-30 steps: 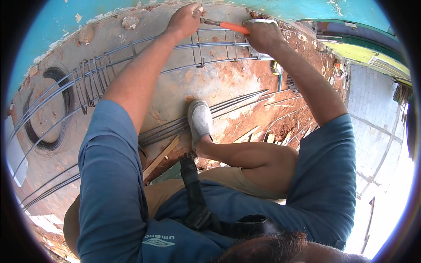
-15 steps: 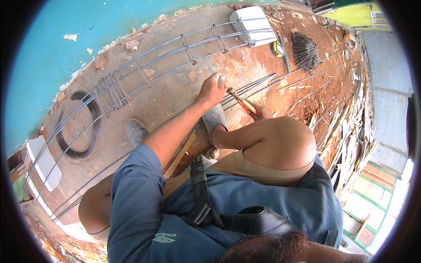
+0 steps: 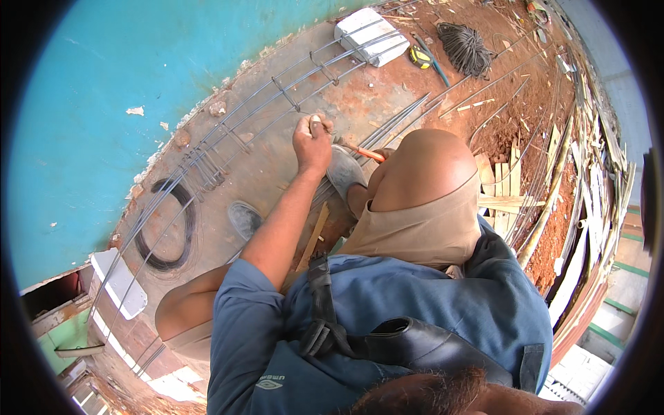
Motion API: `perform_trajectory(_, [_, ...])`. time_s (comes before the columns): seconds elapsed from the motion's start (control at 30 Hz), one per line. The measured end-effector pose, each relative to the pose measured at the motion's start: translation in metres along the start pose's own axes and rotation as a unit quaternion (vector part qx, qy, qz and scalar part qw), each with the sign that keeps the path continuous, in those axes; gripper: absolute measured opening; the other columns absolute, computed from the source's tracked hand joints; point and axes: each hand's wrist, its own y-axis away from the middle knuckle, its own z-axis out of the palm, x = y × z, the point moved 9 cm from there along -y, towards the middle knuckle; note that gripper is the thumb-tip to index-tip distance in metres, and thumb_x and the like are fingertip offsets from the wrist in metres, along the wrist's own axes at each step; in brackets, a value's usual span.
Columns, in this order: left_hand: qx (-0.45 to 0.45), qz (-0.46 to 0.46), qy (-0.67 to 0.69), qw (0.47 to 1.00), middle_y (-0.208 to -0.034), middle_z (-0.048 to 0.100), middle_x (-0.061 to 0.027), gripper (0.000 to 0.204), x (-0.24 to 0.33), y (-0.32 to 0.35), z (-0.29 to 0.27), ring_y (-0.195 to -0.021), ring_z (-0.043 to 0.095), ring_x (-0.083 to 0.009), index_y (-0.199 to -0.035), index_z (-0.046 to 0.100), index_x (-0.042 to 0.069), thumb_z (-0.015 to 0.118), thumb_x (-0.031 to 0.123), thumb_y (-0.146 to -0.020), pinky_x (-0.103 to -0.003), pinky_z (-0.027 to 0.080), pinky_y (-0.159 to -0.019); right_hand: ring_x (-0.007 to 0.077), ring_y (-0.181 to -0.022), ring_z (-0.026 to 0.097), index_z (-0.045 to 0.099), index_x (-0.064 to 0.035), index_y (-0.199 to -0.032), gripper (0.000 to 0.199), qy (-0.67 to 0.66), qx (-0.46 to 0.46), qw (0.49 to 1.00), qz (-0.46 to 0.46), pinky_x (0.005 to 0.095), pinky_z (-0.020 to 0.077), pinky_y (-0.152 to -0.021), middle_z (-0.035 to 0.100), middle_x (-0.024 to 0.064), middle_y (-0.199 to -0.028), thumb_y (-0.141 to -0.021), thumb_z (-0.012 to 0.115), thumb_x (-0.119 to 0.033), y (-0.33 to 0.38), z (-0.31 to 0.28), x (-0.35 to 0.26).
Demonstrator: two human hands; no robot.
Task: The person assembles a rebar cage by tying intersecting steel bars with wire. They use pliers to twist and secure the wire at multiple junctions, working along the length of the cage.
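My left hand (image 3: 313, 144) is closed in a pinch beside the rebar cage (image 3: 282, 93), just below one of its wire stirrups. Whatever its fingers hold is too small to make out. Most of my right hand (image 3: 385, 152) is hidden behind my bent knee. It grips pincers (image 3: 364, 151) with orange handles, whose dark head points toward my left hand. The cage has long steel bars running from lower left to upper right, with several stirrups (image 3: 207, 170) bunched together near its left part.
A white block (image 3: 373, 38) supports the cage's far end, and a white slab (image 3: 121, 283) lies under the near end. A wire coil (image 3: 143, 242) sits beneath the bars. Loose rebars (image 3: 408, 114), a tape measure (image 3: 419, 57), a dark wire bundle (image 3: 465, 52) and wood strips (image 3: 588, 200) lie rightward.
My left hand has turned and closed more, moving nearer the cage. The pincers and right hand have slipped further behind my knee. The whole view has shifted and turned slightly.
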Motion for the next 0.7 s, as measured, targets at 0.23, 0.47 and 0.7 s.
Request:
perform_trajectory(0.23, [0.034,-0.044,0.177,0.983,-0.102,0.072,-0.0090,0.024,0.044,-0.030,-0.056,-0.089,0.073,-0.0204,-0.122,0.063,0.001,0.048,0.019,-0.118,-0.035,0.061,-0.077,0.0272,-0.134,0.066,0.058,-0.0132,-0.160,0.058,-0.103,-0.002,0.994,-0.044,0.0435,0.0542,-0.109,0.072,0.0097,-0.141,-0.109,0.070,-0.040,-0.004,-0.009,-0.016])
perform_trajectory(0.47, [-0.099,-0.057,0.298,0.948,-0.105,0.068,-0.0075,0.024,0.088,0.001,-0.016,-0.102,0.071,-0.0245,-0.127,0.063,0.001,0.056,0.021,-0.116,-0.041,0.061,-0.090,0.0245,-0.135,0.066,0.059,-0.0134,-0.159,0.058,-0.137,-0.062,0.966,-0.210,0.0419,0.0542,-0.109,0.072,0.0059,-0.142,-0.109,0.070,-0.041,-0.009,-0.059,-0.120])
perform_trajectory(0.7, [-0.156,-0.036,0.400,0.902,-0.110,0.067,-0.0072,0.022,0.180,0.014,0.015,-0.108,0.069,-0.0234,-0.127,0.063,0.001,0.057,0.018,-0.114,-0.040,0.060,-0.098,0.0163,-0.109,0.073,0.078,-0.0096,-0.130,0.042,0.084,-0.168,0.887,-0.423,0.0358,0.0576,-0.099,0.079,0.0033,-0.110,-0.108,0.071,-0.045,0.085,-0.069,-0.338])
